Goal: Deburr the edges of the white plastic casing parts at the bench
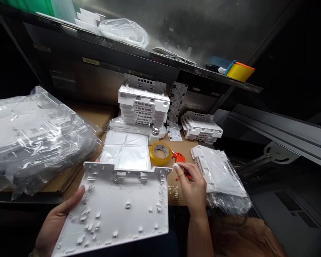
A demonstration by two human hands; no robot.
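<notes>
White ribbed panel point(117, 210), flat, left hand point(53, 223) gripping.

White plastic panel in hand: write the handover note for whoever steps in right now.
Left hand: holds the white plastic panel by its left edge, ribbed side up, over the near edge of the bench.
Right hand: at the panel's far right corner, pinching a small white piece; its grip hides what the piece is.
Nearby: orange-handled tool, tape roll, small bottle, bagged panel to the right.
Done: two stacks of panels and stand at the back.
Left: bagged parts on the left remain wrapped.
</notes>
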